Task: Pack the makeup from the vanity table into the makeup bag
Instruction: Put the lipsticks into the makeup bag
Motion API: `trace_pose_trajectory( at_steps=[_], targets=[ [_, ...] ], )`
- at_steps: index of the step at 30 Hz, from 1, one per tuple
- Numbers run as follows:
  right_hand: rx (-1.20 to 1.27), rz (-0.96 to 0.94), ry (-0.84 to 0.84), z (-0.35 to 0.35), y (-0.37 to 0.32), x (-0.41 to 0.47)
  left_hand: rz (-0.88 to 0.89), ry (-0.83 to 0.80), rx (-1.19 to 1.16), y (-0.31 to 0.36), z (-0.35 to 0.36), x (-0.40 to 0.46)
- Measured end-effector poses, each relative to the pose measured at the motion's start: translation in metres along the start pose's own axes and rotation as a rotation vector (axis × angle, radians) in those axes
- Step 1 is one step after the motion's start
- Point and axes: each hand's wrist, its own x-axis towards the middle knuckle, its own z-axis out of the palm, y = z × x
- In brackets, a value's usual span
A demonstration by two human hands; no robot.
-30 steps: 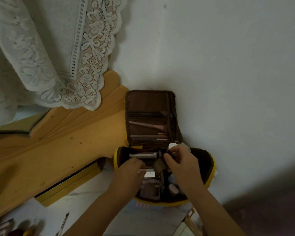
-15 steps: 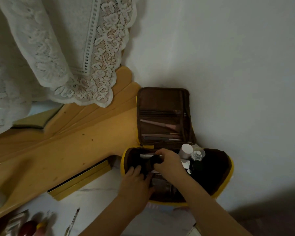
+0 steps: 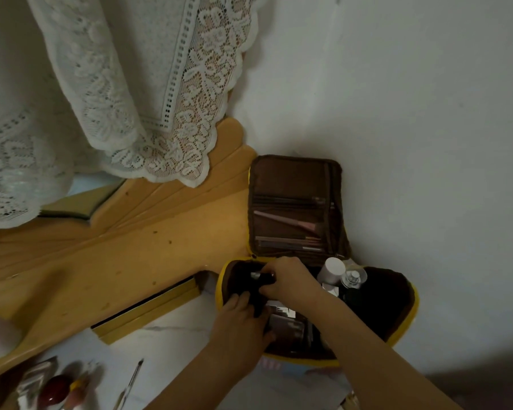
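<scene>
The brown makeup bag [image 3: 403,327] with yellow trim lies open against the white wall, its lid [image 3: 293,179] standing up with brushes tucked in its pockets. Both my hands are inside the bag's left end. My right hand [image 3: 290,281] pinches a dark tube-shaped makeup item [image 3: 259,276] with a silver end. My left hand [image 3: 240,318] presses against the same dark item from below, fingers curled around it. A white bottle [image 3: 332,270] and a clear bottle [image 3: 353,278] stand at the bag's back. A palette [image 3: 288,327] lies in the bottom.
A wooden mirror frame [image 3: 116,255] runs along the left, draped with a white lace cloth [image 3: 148,93]. On the white tabletop at lower left lie a thin brush [image 3: 131,383], a dark red round item [image 3: 55,387] and other small cosmetics.
The view has shifted so the bag sits further right. My right hand moved from the bag's middle to its left end with the dark item, and my left hand followed beneath it.
</scene>
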Motion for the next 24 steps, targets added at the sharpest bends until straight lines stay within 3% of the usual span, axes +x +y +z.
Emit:
trace_pose_trajectory(
  at_steps=[10, 16, 20, 24],
  targets=[
    [0.037, 0.023, 0.076, 0.031, 0.005, 0.002, 0.034, 0.096, -0.045, -0.001, 0.003, -0.001],
    [-0.179, -0.002, 0.112, 0.052, 0.015, -0.001, 0.058, 0.274, -0.061, -0.012, 0.020, 0.002],
    [-0.391, -0.142, 0.062, 0.051, 0.018, -0.002, 0.130, 0.259, -0.057, -0.016, 0.020, -0.002],
    [-0.447, -0.163, 0.081, 0.053, 0.029, -0.002, 0.152, 0.253, -0.053, -0.017, 0.023, -0.002]
  ],
)
